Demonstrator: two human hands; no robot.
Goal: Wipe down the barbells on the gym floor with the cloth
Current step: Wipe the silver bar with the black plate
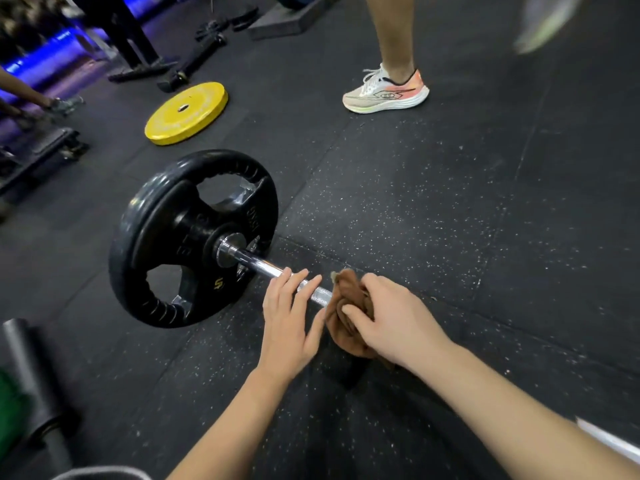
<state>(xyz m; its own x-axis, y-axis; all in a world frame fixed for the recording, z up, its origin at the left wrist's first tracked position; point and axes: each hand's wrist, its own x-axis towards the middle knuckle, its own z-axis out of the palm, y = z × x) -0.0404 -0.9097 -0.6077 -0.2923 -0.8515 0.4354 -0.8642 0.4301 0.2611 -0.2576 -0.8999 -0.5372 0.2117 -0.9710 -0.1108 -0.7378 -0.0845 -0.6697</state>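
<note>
A gym: speckled black rubber flooring (450,202); a loaded barbell (270,268); a loose yellow weight plate (187,112).

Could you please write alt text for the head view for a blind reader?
A person's right hand grips a brown cloth against a barbell on the black gym floor, while the left hand rests open on the bar beside its black weight plate. A yellow plate lies flat beyond.

Cloth (348,313) on bar (273,270), right of plate (166,237).
</note>
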